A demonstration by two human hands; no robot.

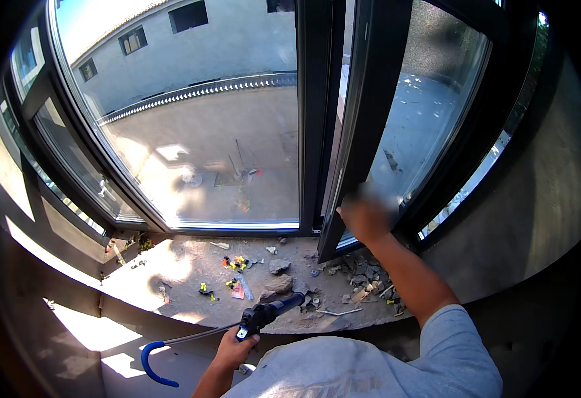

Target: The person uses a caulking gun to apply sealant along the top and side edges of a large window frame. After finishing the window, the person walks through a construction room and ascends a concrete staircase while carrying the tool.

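My left hand (pixel 234 347), low in the middle, is closed round the grip of a black gun-shaped tool (pixel 258 320). The tool's dark cylindrical front points up and right over the sill. Behind it runs a thin rod that ends in a blue hook (pixel 150 365). My right arm reaches up to a dark-framed window sash (pixel 364 132), which stands ajar. At the lower part of that sash is my right hand (pixel 371 224), its thumb side against the frame. A blur covers its fingers, so their grip cannot be made out.
The dusty sill (pixel 197 265) carries rubble (pixel 278 284), small yellow and black pieces (pixel 236 264), and broken chips (pixel 363 273) under the sash. A fixed glass pane (pixel 197 152) stands left of the sash, with a bare wall (pixel 535 199) at right.
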